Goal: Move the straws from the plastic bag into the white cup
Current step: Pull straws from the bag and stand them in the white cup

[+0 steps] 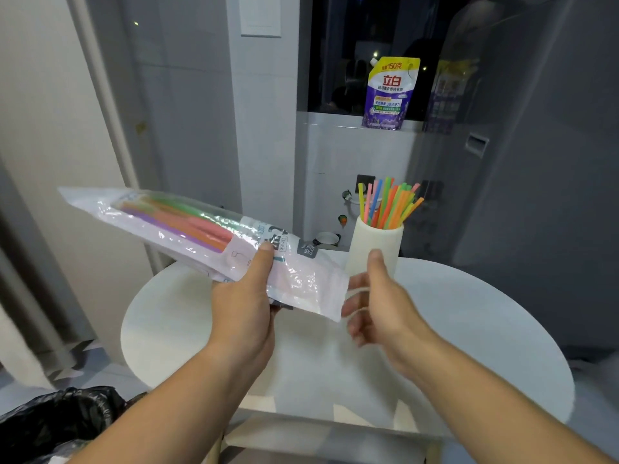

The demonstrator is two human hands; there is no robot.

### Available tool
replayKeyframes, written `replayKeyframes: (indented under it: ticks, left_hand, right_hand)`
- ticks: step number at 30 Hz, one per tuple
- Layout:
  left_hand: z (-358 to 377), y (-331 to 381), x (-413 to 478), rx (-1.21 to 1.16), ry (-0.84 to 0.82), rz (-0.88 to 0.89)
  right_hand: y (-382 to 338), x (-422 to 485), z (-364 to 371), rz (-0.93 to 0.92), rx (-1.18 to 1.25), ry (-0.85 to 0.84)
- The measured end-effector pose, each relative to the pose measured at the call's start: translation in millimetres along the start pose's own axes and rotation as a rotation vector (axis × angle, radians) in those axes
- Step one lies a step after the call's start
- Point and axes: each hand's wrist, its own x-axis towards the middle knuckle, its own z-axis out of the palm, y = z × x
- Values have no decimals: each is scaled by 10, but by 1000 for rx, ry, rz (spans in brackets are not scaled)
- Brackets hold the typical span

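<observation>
Straws [181,222] lie in the plastic bag [207,239], pinched by the left hand [246,296]. More stand in the far white cup [375,249]. The right hand [375,306], spread and empty, must reach into the bag's near end next.

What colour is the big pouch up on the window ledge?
Purple with a yellow top, the laundry detergent pouch shows best in the head view.

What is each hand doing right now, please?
Left hand: closed on the plastic bag, held above the table.
Right hand: open, empty, near the bag's end, in front of the white cup.
</observation>
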Motion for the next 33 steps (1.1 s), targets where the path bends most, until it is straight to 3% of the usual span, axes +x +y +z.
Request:
replayKeyframes:
  ticks: [3, 7, 24, 33]
  left_hand:
    - [30, -23, -23, 55, -5, 71]
    - [39, -32, -23, 66, 4, 77]
    - [-102, -43, 113, -81, 97, -152]
    - [-81, -43, 120, -99, 126, -195]
  right_hand:
    - [135, -57, 119, 168, 219, -125]
    - [145, -91, 170, 168, 331, -98]
    - [94, -7, 27, -243, 54, 36]
    - [117, -45, 30, -372, -37, -11]
